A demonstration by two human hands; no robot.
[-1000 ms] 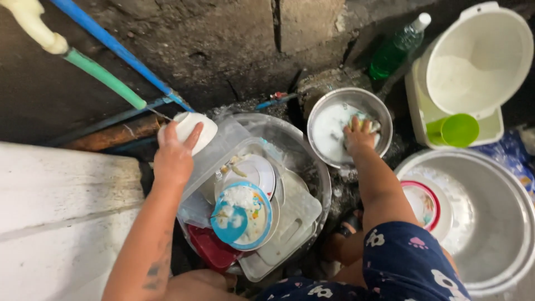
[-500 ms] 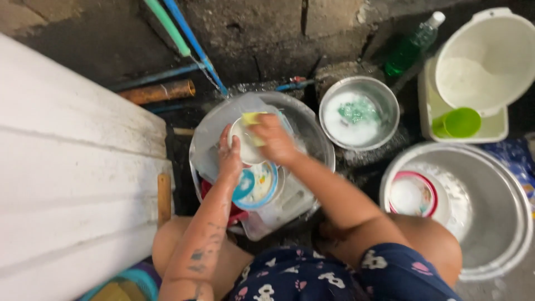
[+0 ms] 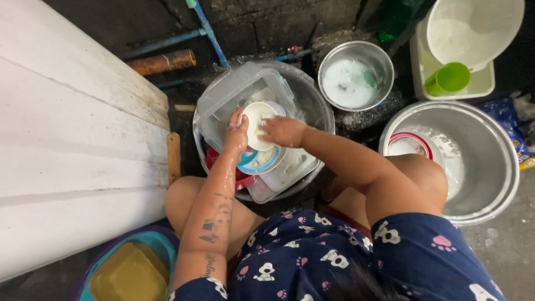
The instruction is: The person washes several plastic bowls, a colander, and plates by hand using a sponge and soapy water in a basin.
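My left hand grips the left rim of a small white bowl, held over a large metal basin full of dishes. My right hand is inside the bowl with a yellow-green sponge under its fingers. Beneath the bowl lie a blue-rimmed plate, a clear plastic container and a red dish.
A small metal bowl of soapy water stands behind the basin. At the right is a big metal basin with a red-rimmed plate. A white tub with a green cup sits far right. A white slab fills the left.
The view has swung left and tilted. My right hand came back from the soapy bowl with the sponge and now rubs inside the white bowl held by my left hand.
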